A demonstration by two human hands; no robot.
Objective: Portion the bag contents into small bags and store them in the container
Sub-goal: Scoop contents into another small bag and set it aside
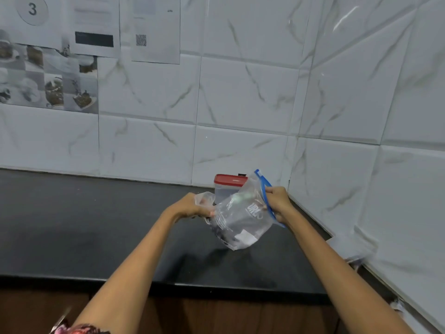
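Zip bag (243, 218) (dark bits inside) held by both hands

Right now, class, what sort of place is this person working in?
Probably a home kitchen: a dark countertop against a marble-look tiled wall, a red-lidded container, and food photos pinned up.

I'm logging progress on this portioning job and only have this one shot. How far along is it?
Early, it seems. Done: nothing visibly; the container by the wall has its red lid on, and what's inside can't be told. In hand: the right hand grips the blue zip edge of the large clear bag, dark contents at the bottom; the left hand holds its other end with a small clear bag. Left: portioning, sealing, storing.
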